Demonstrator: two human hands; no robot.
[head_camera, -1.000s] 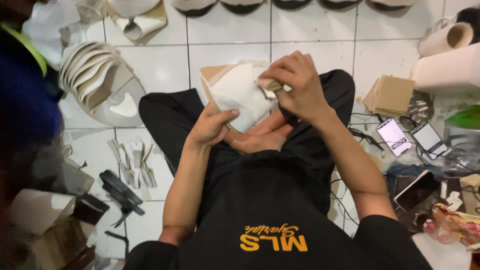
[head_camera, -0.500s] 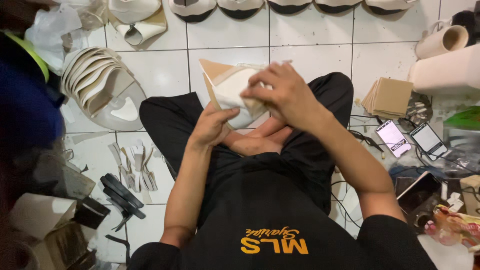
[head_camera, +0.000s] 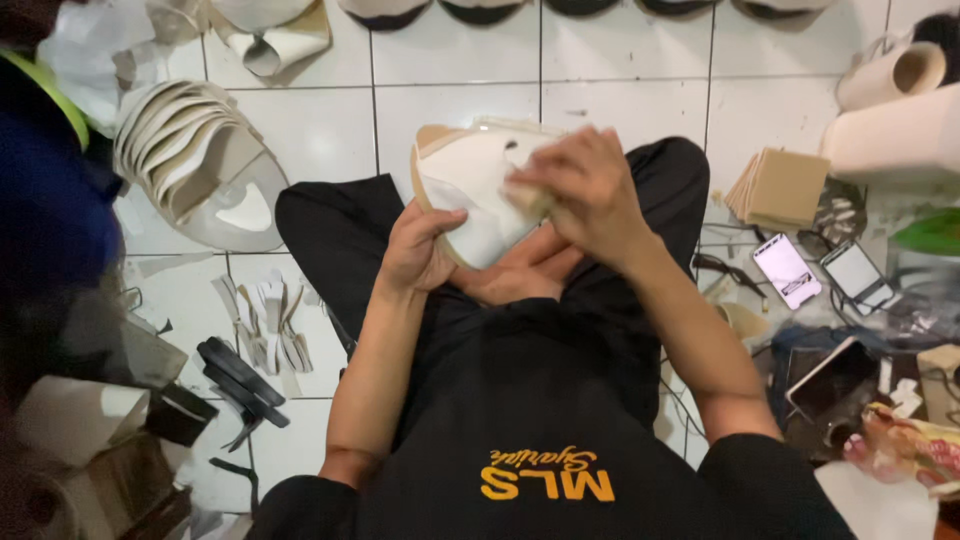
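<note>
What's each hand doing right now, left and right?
Left hand: closed on the lower edge of the white shoe-upper piece, holding it.
Right hand: closed, fingertips pressing a small tan pad against the piece.

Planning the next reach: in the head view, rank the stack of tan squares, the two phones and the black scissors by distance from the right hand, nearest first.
1. Stack of tan squares: on the floor just beyond the right hand, on its own side.
2. Two phones: further out on that same side, screens lit.
3. Black scissors: farthest, on the opposite side, past the left forearm.
</note>
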